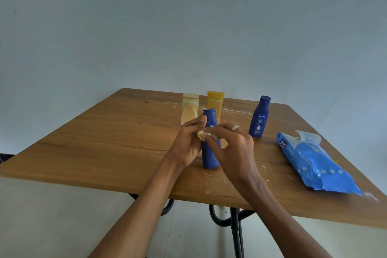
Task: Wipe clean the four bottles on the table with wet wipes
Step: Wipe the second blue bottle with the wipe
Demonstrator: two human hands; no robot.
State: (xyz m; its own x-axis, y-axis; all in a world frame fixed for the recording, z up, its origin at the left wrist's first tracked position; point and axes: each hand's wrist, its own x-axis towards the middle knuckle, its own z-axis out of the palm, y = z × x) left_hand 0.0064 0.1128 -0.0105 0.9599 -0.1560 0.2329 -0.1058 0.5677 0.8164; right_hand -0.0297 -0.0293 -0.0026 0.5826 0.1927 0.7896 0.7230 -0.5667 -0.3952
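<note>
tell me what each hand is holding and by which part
Left hand grips the blue bottle at its upper body; right hand pinches a wet wipe.

Table [104, 142] carries all items. Held bottle [210, 153] stands between left hand [187, 142] and right hand [234, 148], wipe [206, 134] against it. Two bottles [189, 109] [215, 100] stand just behind the hands, side by side. Fourth bottle [259, 116] right of right hand, behind it. Wipes pack [314, 159] lies further right, nearer the front edge.

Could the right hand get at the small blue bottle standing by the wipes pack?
Probably yes. The small blue bottle stands free just beyond the right hand, nothing between them, but that hand holds a wipe now.
</note>
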